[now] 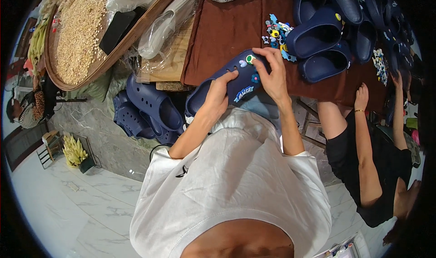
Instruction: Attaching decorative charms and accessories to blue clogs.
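My left hand (220, 92) grips a navy clog (200, 94) by its side, with the thumb pressed on the perforated upper. Toward the toe, the thumb of my right hand (274, 74) presses against a round green-and-white shoe charm (250, 59), and its fingers curl over the toe edge. Whether that charm's peg is seated cannot be seen. Also on the upper are a pale heart-shaped charm (243, 64), a pink-and-teal flower-like charm (255, 78) and a blue lettered charm (244, 94). Several other charms (275, 33) lie in a pile on the brown cloth, beyond my right hand.
A brown cloth (218, 35) covers the table. Navy clogs (318, 33) crowd its right side; more clogs (152, 105) hang together at the left. A woven tray (81, 83) holds pale grains and a black phone (119, 30). At right, a person in black (363, 162) reaches over the table.
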Demonstrator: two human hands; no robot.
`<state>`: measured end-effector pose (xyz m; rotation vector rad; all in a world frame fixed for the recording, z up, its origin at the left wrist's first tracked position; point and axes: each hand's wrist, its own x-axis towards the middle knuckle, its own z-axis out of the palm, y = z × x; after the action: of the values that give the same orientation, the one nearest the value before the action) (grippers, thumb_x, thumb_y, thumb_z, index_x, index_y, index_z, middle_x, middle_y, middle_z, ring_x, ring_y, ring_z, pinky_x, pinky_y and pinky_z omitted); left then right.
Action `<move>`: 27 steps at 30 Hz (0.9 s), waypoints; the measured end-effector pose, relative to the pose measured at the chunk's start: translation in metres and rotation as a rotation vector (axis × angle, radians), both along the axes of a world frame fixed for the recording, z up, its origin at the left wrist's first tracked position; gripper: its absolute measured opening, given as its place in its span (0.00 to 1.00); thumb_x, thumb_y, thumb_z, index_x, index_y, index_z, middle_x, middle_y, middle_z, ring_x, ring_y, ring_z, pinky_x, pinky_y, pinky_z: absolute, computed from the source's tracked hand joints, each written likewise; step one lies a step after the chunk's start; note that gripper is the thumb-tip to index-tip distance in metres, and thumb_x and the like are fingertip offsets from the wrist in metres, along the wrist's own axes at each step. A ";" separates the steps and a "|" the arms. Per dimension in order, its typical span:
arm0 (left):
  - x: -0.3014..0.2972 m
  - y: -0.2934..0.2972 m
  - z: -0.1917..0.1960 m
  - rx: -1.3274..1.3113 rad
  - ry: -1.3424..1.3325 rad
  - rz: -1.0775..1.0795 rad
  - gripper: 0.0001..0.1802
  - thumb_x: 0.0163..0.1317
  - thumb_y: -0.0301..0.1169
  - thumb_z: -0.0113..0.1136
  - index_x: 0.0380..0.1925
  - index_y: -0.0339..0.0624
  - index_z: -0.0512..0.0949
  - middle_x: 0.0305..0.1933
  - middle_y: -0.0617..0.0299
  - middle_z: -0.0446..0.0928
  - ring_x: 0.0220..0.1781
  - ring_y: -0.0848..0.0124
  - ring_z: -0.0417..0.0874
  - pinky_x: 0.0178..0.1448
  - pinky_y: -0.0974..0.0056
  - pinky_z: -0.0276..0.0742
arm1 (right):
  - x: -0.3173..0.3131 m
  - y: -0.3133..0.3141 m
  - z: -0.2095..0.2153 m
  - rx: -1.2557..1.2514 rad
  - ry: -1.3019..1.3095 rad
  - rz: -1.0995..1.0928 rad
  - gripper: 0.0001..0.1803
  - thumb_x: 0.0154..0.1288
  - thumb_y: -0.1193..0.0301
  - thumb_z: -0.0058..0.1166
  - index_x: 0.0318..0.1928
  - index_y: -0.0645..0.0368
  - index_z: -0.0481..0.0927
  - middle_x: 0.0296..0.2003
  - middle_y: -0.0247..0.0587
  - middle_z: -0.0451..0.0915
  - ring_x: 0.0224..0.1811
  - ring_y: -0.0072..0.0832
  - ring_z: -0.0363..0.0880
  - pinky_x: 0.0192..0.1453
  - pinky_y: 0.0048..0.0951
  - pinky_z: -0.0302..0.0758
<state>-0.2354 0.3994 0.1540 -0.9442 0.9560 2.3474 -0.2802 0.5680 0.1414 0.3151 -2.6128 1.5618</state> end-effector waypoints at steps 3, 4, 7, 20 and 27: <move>-0.001 -0.004 -0.001 0.107 -0.059 0.042 0.19 0.65 0.28 0.58 0.54 0.30 0.73 0.52 0.47 0.80 0.51 0.60 0.84 0.58 0.58 0.82 | -0.004 0.008 -0.005 -0.100 -0.069 -0.115 0.11 0.69 0.72 0.57 0.49 0.61 0.83 0.45 0.42 0.78 0.44 0.30 0.81 0.47 0.28 0.78; -0.001 -0.005 -0.001 0.117 -0.060 0.049 0.20 0.65 0.28 0.58 0.54 0.29 0.72 0.52 0.47 0.80 0.51 0.59 0.84 0.59 0.57 0.82 | -0.006 0.012 -0.005 -0.093 -0.085 -0.128 0.11 0.69 0.73 0.57 0.49 0.61 0.83 0.46 0.42 0.79 0.44 0.29 0.82 0.46 0.26 0.79; -0.003 -0.005 0.002 0.139 -0.055 0.049 0.20 0.65 0.28 0.58 0.54 0.28 0.72 0.52 0.46 0.80 0.51 0.58 0.84 0.60 0.56 0.82 | -0.014 0.017 -0.008 -0.093 -0.168 -0.058 0.14 0.67 0.69 0.61 0.51 0.60 0.82 0.47 0.43 0.81 0.48 0.32 0.82 0.51 0.30 0.78; -0.002 -0.006 0.000 0.086 0.000 -0.004 0.17 0.65 0.26 0.60 0.52 0.33 0.73 0.50 0.51 0.80 0.51 0.61 0.83 0.59 0.57 0.81 | -0.027 0.009 -0.018 -0.033 -0.312 0.124 0.20 0.68 0.60 0.59 0.55 0.58 0.80 0.47 0.46 0.81 0.51 0.38 0.81 0.57 0.35 0.74; 0.002 -0.007 -0.003 0.076 -0.046 0.031 0.17 0.65 0.28 0.61 0.51 0.32 0.74 0.51 0.49 0.80 0.52 0.60 0.83 0.60 0.56 0.81 | -0.014 0.018 -0.017 0.110 -0.032 -0.138 0.12 0.73 0.68 0.50 0.50 0.59 0.81 0.45 0.50 0.80 0.48 0.46 0.80 0.52 0.39 0.75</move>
<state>-0.2334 0.3924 0.1508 -0.9854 0.8343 2.3591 -0.2938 0.5863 0.1243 0.1142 -2.6866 1.3947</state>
